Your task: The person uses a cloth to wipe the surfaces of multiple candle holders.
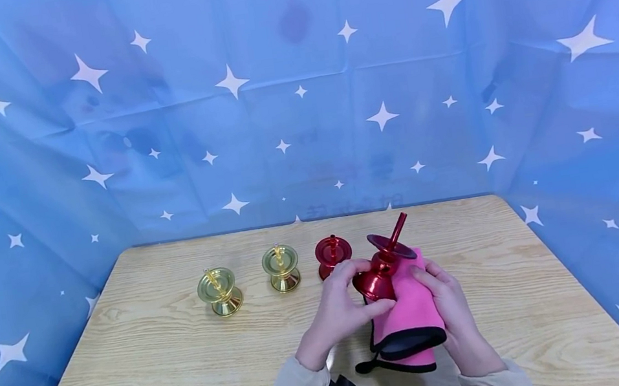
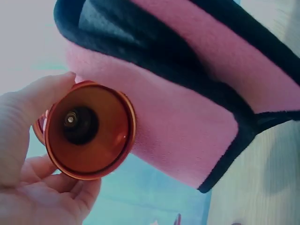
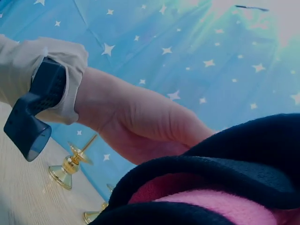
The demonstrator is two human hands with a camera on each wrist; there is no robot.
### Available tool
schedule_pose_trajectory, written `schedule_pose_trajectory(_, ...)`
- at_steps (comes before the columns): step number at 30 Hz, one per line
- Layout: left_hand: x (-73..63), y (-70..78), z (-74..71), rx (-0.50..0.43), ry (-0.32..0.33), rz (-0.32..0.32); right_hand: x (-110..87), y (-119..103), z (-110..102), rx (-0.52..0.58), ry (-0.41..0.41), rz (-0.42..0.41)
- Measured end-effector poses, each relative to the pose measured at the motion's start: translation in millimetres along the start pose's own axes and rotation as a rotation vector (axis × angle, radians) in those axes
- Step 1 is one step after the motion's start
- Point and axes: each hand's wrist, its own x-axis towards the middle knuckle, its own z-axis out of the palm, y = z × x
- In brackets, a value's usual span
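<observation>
Red candle holder [image 1: 376, 283] sits tilted in the air above the tabletop [image 1: 163, 375], its stem leaning up to the right and its hollow base facing the left wrist camera. The left hand [image 1: 338, 310] grips that base by the rim, thumb on one side and fingers on the other. The right hand [image 1: 454, 312] pinches the pink cloth [image 1: 408, 310], which lies behind the holder; whether its hidden fingers also steady the metal through the fabric, I cannot tell.

The likeliest trouble is a slip: the base looks smooth and flared, so a loose rim grip could let it roll out and drop. The long stem or wide dish might snag the cloth's upper edge if either hand twists. A careless leftward swing could knock the other red holder [image 1: 326, 255], standing just beside the left hand's fingers; the two gold holders [image 1: 286, 281] are farther off.
</observation>
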Motion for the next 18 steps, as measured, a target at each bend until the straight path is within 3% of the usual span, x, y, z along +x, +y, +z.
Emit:
schedule_pose_trajectory(6,0.4,-4.1,2.3,-0.065,0.041,0.053,-2.2,-3.3,-2.3,0.009,-0.027,0.025)
schedule_pose_trajectory(9,-1.0,-1.6,3.1,-0.085,0.058,0.036,-3.4,-3.8,-2.9,0.008,-0.032,0.031)
schedule_pose_trajectory(16,-1.5,27.6,-2.5,-0.175,0.075,0.0,-4.9,-1.3,-5.3,0.077,-0.077,-0.016)
schedule_pose_trajectory(18,-1.6,27.7,0.1,-0.199,0.107,-0.033,-4.4,-1.1,-5.5,0.092,-0.082,-0.018)
